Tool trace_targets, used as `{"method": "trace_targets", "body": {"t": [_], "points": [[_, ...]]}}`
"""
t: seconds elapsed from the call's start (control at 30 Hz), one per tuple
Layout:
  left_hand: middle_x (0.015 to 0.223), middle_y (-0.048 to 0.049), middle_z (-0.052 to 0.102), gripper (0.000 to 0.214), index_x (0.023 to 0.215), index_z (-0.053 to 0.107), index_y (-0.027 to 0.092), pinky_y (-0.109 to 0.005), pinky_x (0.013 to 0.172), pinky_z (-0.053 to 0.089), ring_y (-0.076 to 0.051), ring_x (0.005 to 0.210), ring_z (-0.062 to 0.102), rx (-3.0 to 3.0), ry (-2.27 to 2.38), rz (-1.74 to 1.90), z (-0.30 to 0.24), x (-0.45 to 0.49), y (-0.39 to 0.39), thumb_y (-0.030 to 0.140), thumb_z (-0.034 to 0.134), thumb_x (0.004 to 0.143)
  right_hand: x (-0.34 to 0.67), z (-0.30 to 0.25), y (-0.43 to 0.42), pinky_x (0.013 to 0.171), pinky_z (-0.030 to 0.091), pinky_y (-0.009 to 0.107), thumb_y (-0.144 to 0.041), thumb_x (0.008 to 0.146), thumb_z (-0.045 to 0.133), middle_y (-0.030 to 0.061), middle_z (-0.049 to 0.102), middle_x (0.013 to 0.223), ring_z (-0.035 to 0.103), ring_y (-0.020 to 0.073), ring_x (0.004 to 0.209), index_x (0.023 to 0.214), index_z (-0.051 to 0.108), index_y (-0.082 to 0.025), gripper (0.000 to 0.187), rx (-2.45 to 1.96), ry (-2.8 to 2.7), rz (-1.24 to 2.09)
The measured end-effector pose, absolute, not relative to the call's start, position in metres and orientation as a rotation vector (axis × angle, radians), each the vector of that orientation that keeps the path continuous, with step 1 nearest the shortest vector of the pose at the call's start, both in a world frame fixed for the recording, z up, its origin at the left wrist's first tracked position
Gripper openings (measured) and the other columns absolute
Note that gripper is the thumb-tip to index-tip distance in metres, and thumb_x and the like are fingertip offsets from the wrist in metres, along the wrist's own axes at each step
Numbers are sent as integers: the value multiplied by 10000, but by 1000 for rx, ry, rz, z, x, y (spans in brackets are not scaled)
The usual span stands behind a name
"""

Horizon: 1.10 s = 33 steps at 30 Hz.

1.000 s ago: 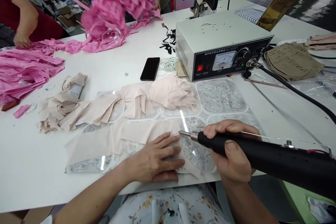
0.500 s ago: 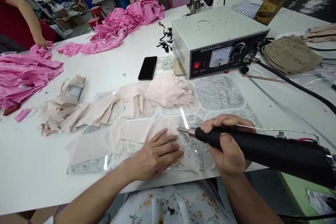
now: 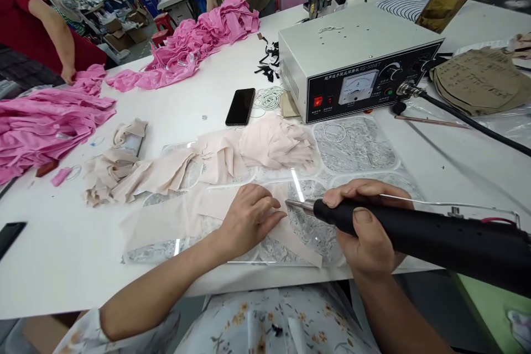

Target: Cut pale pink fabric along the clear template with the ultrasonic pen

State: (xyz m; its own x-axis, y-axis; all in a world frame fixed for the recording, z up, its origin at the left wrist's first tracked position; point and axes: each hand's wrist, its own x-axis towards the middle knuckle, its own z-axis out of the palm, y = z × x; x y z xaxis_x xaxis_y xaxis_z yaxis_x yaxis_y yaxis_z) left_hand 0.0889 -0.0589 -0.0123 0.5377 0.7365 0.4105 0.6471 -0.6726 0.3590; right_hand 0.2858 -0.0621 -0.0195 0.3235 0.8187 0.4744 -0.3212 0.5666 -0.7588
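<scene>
My right hand (image 3: 369,227) grips the black body of a handheld ultrasonic welder (image 3: 431,235), its metal tip pointing left over a clear template sheet (image 3: 357,149). Just left of that tip, my left hand (image 3: 251,215) has thumb and fingers drawn together in a pinch at the edge of a beige fabric piece (image 3: 219,202). A narrow end of beige fabric runs from under the hand to the lower right. Behind lies a bunched heap of beige fabric pieces (image 3: 274,144), and further left a crumpled beige pile (image 3: 110,174).
The welder's control box (image 3: 360,50) stands at the back right, its cable (image 3: 468,116) running right. A phone (image 3: 240,106) lies beside white cord loops (image 3: 269,98). Pink garments (image 3: 53,116) cover the left side, where another person's hand (image 3: 68,73) touches them. Brown card patterns (image 3: 481,83) sit far right.
My left hand has gone from lying flat with spread fingers to raised and pinched. The welder tip stays near the fabric edge. The view has shifted slightly, bringing in a dark object at the left edge.
</scene>
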Motion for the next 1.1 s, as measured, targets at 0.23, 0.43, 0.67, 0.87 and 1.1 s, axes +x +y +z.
{"method": "trace_targets", "body": {"t": [0.23, 0.43, 0.67, 0.87, 1.1], "points": [[993, -82, 635, 153, 972, 578, 164, -387, 840, 473, -198, 899, 583, 2653, 1139, 696, -22, 91, -59, 313, 602, 947, 286, -22, -61, 670, 537, 366, -151, 821, 599, -3, 564, 882, 611, 136, 664, 987, 595, -216, 178, -609, -968, 805], [1128, -112, 655, 208, 1108, 590, 172, -475, 1003, 445, -233, 1054, 614, 2714, 1076, 705, -26, 88, -62, 323, 574, 966, 285, -21, -62, 652, 539, 360, -173, 818, 606, -6, 564, 861, 605, 134, 649, 973, 594, -220, 163, -620, -958, 800], [1147, -140, 657, 282, 1143, 605, 142, -477, 950, 503, -264, 1087, 605, 2711, 1016, 741, -28, 84, -61, 351, 586, 955, 283, -16, -61, 620, 525, 363, -200, 777, 612, -4, 555, 827, 584, 136, 614, 922, 617, -226, 148, -642, -881, 812], [1152, -140, 655, 285, 1130, 611, 126, -470, 941, 509, -264, 1082, 596, 2683, 1015, 733, -28, 85, -61, 347, 592, 952, 293, -9, -66, 543, 497, 350, -252, 757, 633, 6, 557, 770, 553, 138, 556, 880, 633, -204, 131, -581, -828, 915], [1146, -138, 653, 294, 1128, 615, 121, -470, 944, 507, -272, 1082, 594, 2687, 1019, 750, -30, 84, -61, 348, 607, 943, 298, -11, -72, 535, 495, 355, -241, 793, 630, 12, 550, 759, 560, 143, 556, 880, 638, -193, 100, -562, -895, 1017]]}}
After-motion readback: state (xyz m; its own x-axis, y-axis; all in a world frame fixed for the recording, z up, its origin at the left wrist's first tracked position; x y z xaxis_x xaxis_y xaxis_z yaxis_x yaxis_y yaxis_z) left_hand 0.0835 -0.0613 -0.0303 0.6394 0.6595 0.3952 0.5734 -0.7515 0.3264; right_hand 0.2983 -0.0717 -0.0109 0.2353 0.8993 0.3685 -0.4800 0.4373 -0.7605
